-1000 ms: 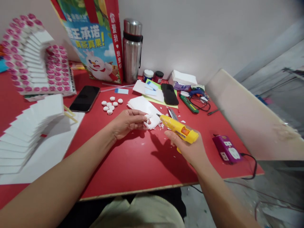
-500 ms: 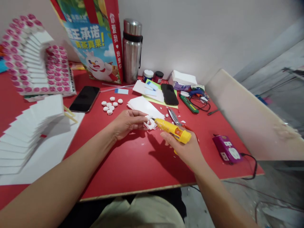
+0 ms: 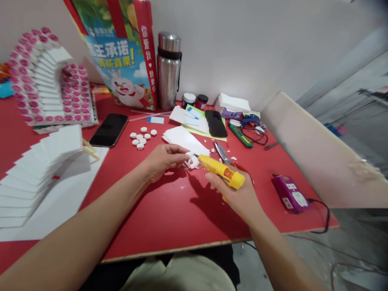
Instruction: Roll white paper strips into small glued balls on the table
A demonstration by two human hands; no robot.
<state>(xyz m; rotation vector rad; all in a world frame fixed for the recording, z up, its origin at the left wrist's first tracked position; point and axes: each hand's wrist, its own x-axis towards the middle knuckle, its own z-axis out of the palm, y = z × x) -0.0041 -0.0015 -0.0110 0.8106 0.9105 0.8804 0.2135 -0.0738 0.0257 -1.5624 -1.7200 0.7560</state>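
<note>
My left hand (image 3: 166,161) pinches a small white paper piece (image 3: 191,159) between thumb and fingers, just above the red table (image 3: 169,214). My right hand (image 3: 235,194) is wrapped round a yellow hot glue gun (image 3: 220,169). The gun's dark nozzle points left and meets or nearly meets the paper piece; I cannot tell which. Beyond my hands lies a stack of white paper strips (image 3: 183,139). To the left sit several small round white pieces (image 3: 144,136). Scissors (image 3: 222,152) with red handles lie partly hidden behind the glue gun.
A fanned white paper stack (image 3: 39,169) and a pink-and-white paper model (image 3: 27,89) stand left. Two phones (image 3: 109,129) (image 3: 216,123), a steel flask (image 3: 169,72) and a printed bag (image 3: 121,52) are behind. A green cutter (image 3: 240,135) and a purple power box (image 3: 291,194) with a cable lie right.
The whole view has shifted slightly, so things appear a little lower. Both hands keep their grips, with the glue gun's nozzle still at the paper piece.
</note>
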